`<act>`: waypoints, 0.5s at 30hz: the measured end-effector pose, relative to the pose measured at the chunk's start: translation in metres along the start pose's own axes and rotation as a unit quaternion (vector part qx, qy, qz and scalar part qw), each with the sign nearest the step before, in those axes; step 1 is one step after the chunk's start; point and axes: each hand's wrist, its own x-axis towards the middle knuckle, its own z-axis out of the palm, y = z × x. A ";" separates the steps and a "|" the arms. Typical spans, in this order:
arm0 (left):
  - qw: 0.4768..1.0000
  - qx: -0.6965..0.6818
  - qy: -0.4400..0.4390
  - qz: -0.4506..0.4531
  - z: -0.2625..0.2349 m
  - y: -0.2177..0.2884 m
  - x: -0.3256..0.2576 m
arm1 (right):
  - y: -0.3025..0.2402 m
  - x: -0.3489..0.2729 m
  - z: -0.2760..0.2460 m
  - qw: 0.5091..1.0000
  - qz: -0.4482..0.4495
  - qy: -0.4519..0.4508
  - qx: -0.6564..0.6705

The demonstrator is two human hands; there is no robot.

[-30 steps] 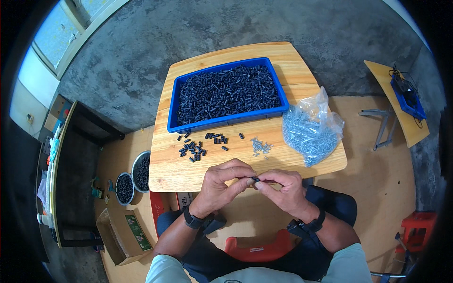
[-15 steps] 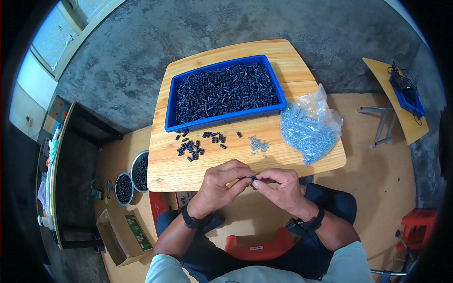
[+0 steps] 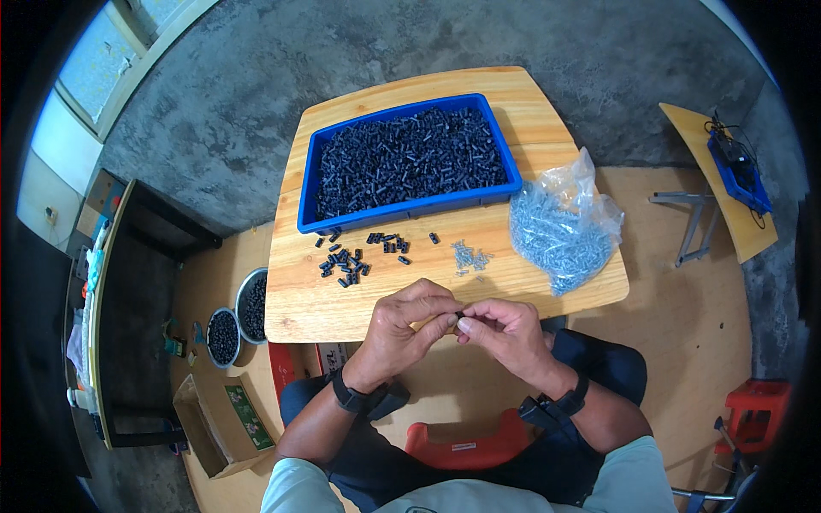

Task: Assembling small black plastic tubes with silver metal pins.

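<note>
A wooden counter carries a blue tray of black parts, a clear bag of screws and loose black pieces. At its near edge, left hand and right hand meet, fingers pinched narrowly on a small dark part.

Left of the wooden table we see two round bowls of dark bits on the floor, a cardboard box below them, and a red stool far right.
</note>
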 end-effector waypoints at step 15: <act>1.000 -0.015 0.019 0.012 0.008 -0.007 0.000 | 0.004 0.000 0.000 0.999 -0.002 0.002 0.048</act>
